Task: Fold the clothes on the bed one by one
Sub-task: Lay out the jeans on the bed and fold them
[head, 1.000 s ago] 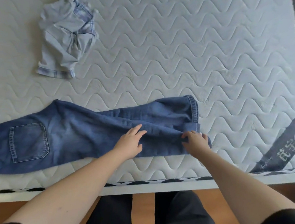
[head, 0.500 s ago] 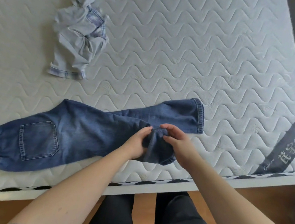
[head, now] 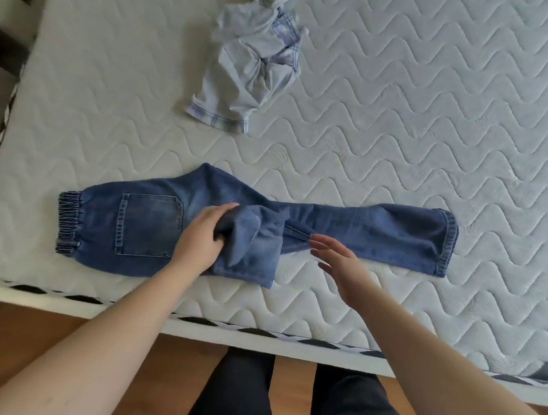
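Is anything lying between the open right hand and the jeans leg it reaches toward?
Nothing visible. The right hand hovers at the jeans; the crumpled shirt lies apart, farther up the mattress.

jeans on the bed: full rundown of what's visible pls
The jeans are blue denim, lying flat across the near part of the mattress, with the elastic gathered waistband at the left end, a stitched patch pocket beside it, and a hemmed leg cuff at the right end. One leg lies stretched out to the right; the other is doubled back into a bunched fold at the middle. The left hand grips that fold, fingers tucked into it. The right hand is open just right of the fold; contact with the denim is unclear.
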Demonstrator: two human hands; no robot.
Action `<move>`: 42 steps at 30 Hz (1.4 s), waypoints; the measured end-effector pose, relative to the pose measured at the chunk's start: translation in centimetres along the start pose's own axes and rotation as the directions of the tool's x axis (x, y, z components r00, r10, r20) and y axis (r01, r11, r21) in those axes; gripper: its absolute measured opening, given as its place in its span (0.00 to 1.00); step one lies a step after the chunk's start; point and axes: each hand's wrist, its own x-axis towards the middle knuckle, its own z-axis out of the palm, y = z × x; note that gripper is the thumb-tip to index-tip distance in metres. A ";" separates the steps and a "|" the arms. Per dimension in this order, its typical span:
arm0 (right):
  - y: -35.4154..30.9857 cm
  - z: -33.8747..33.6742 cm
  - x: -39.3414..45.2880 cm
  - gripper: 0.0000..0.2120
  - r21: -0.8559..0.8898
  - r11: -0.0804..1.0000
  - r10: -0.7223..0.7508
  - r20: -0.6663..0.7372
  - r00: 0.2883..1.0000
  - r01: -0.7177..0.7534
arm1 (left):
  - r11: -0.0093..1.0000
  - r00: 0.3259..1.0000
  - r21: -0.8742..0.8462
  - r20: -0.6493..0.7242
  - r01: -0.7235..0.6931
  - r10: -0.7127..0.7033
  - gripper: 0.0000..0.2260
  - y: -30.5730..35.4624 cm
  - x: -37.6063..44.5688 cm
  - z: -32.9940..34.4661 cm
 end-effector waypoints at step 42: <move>4.2 -26.0 3.1 0.09 -0.020 0.971 0.208 -0.406 0.890 -0.237 | 0.709 0.768 0.410 0.570 -0.574 0.292 0.27 17.2 3.1 23.4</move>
